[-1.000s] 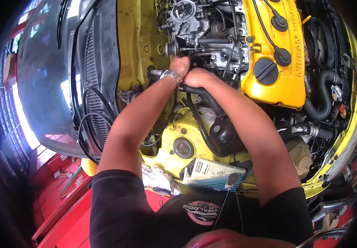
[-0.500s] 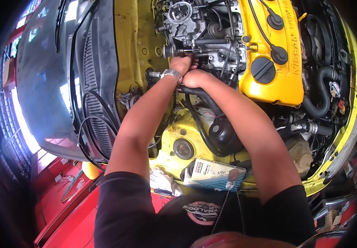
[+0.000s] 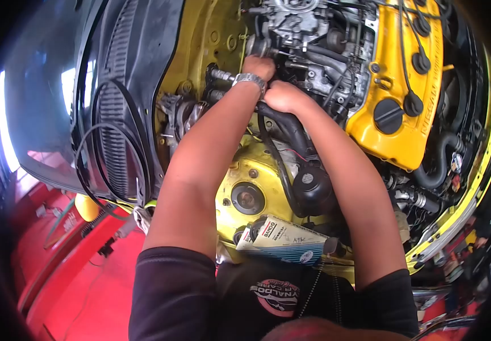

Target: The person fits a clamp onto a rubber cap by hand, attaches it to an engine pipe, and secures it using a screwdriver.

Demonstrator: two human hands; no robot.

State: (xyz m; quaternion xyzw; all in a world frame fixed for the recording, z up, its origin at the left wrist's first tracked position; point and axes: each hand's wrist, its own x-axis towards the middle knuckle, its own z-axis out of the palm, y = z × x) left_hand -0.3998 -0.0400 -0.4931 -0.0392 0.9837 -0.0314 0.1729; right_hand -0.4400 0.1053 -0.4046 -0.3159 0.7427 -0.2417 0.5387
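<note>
Upper centre of the frame: both your hands are in the engine bay, close together. Your left hand, silver watch at the wrist, reaches in just below a round metal canister; fingers bent and mostly hidden, so can't tell what they grip, if anything. Your right hand sits just beside it, lower and to the right, curled, fingertips out of sight; its hold can't be told either.

Near your right wrist, a thick black hose runs down toward a round black housing at centre right of your forearms' gap. Engine lies upper right of your hands, with the carburettor at the top edge. Yellow valve cover fills the upper right, black filler cap seated on its lower part, dark leads across it.

Between your forearms: yellow strut tower; below it, lower centre, a white-and-blue BANDO box, tilted, near your shirt. Left side of frame: black cowl grille, with looped black tubing over its lower end
</note>
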